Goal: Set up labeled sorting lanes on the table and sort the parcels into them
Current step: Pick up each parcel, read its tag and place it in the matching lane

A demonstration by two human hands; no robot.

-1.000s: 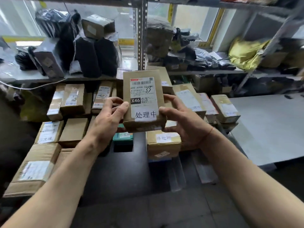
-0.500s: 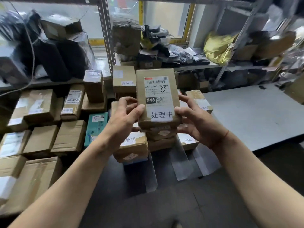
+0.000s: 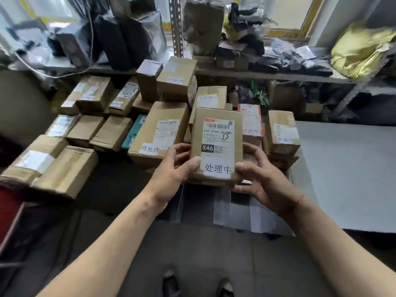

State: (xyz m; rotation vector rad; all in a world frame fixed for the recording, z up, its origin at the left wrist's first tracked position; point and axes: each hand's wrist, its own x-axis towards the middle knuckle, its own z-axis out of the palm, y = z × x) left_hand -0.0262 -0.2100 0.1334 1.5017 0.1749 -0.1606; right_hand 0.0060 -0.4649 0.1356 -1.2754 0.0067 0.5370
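Note:
I hold a small cardboard parcel (image 3: 216,133) with a shipping label marked X46 and a white tag reading 处理中. My left hand (image 3: 171,170) grips its lower left edge and my right hand (image 3: 263,181) grips its lower right corner. The parcel sits low over a short stack of boxes, which it mostly hides. To its left lies a larger box (image 3: 158,133) tagged 待处理. To its right stand a red-edged box (image 3: 250,123) and a stacked brown box (image 3: 282,133), each with a white tag.
Several more brown parcels (image 3: 85,133) crowd the dark table (image 3: 111,189) on the left. Clear plastic strips (image 3: 222,206) lie on the table below my hands. A grey tabletop (image 3: 347,172) extends to the right. Metal shelving (image 3: 267,75) with bags runs behind.
The parcel has come down from chest height to just above the stack of boxes. My view has shifted right and downward.

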